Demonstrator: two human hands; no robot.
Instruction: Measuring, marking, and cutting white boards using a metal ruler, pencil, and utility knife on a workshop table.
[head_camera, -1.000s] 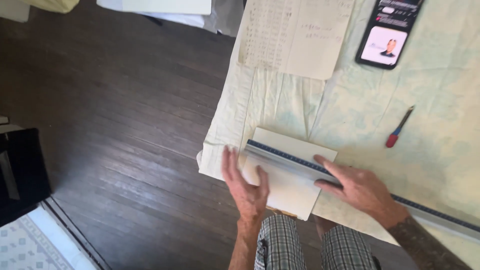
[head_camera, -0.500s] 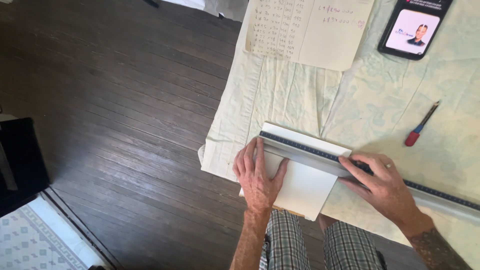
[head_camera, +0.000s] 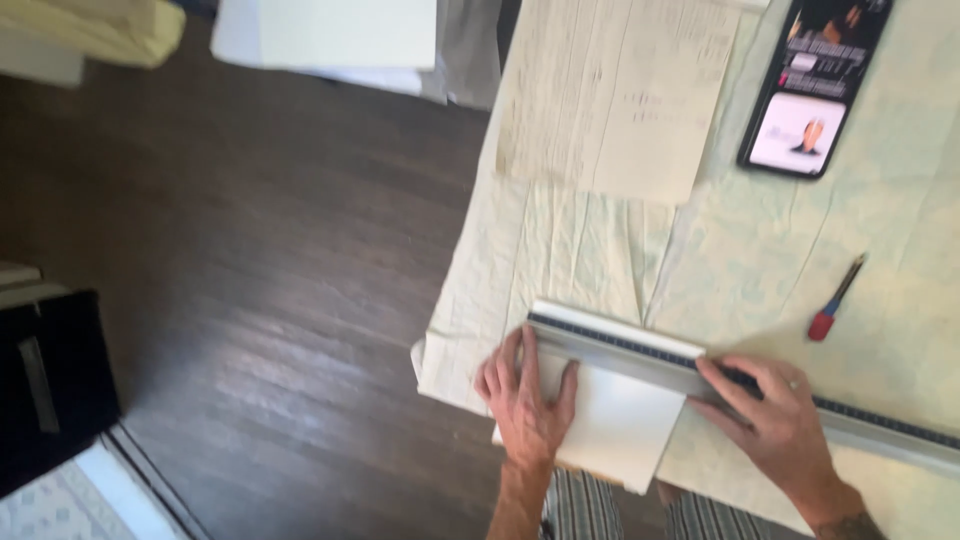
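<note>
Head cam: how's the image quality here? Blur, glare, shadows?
Head view: soft throughout from motion blur, so the writing on the paper sheet is illegible; phone screen smeared; bright sheen on the dark wood floor; left hand, right hand and ruler evenly lit, shadows faint.

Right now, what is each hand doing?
Left hand: open, flat on the white sheet.
Right hand: open, pressing the metal ruler.

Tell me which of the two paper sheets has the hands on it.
The blank white sheet at the near table edge: the left hand lies flat on it and the long metal ruler crosses it. The other, a sheet with handwriting, lies untouched farther up.
</note>
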